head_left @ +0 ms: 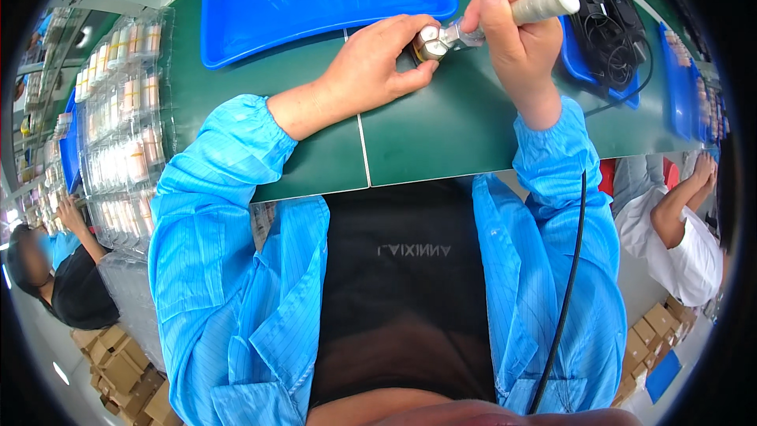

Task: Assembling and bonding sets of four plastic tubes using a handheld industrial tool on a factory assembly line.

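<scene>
A small bundle of silvery cylindrical cells [430, 44], circled by a yellowish band, is held end-up in the curled fingers and thumb of my left hand [367, 71]. My right hand [520, 47] is wrapped around a stick-like tool with a thick, pale handle [546, 5]. The handle's rounded end points up and to the right. The tool's shiny lower end meets the bundle's top or lies just beside it; contact is unclear. I cannot make out the tool's exact kind. Both hands are over the green table [426, 134], near the blue tray's front edge.
Several similar banded bundles stand in the blue tray [331, 12] at the back. Another blue tray [579, 59] on the right carries black cables [607, 28]. Stacked clear plastic trays [126, 126] of bundles line the left. A black cord [572, 268] crosses my right sleeve. People sit on both sides.
</scene>
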The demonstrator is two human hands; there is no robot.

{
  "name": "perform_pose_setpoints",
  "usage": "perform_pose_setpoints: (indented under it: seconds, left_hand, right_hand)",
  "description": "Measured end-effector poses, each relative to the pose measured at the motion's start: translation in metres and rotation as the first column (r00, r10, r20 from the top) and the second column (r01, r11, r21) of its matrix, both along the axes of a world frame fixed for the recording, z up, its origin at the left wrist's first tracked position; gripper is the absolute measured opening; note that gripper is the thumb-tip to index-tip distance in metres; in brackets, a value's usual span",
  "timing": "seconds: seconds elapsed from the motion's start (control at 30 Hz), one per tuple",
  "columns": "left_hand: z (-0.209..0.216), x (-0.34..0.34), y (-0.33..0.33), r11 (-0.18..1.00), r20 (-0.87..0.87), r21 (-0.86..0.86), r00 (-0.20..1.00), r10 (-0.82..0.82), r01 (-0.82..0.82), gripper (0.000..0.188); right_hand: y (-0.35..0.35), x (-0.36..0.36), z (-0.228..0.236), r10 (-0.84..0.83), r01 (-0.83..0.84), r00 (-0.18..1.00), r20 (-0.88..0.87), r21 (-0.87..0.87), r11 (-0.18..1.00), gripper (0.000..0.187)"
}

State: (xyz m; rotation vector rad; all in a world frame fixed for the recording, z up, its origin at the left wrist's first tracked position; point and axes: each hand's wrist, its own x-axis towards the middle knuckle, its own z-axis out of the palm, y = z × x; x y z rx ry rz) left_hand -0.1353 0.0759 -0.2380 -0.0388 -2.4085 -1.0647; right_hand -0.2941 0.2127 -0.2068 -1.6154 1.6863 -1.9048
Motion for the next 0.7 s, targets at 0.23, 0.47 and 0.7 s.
perform_pose_setpoints:
  seconds: [0.23, 0.47, 0.7]
  left_hand:
    - [-0.006, 0.001, -0.006, 1.0, 0.02, 0.007, 1.0, -0.006, 0.005, 0.045]
    - [0.006, 0.003, -0.022, 0.438, 0.082, 0.895, 0.938, -0.338, 0.079, 0.048]
    - [0.011, 0.003, -0.029, 0.136, -0.09, 0.98, 0.931, -0.354, 0.147, 0.041]
  right_hand:
    - [0.0, 0.001, 0.009, -0.151, 0.152, 0.982, 0.114, 0.003, 0.988, 0.023]
    - [-0.002, -0.013, 0.006, -0.198, 0.206, 0.969, 0.149, -0.038, 0.978, 0.022]
    - [-0.007, 0.003, -0.022, -0.078, 0.083, 0.994, -0.075, 0.063, 0.995, 0.019]
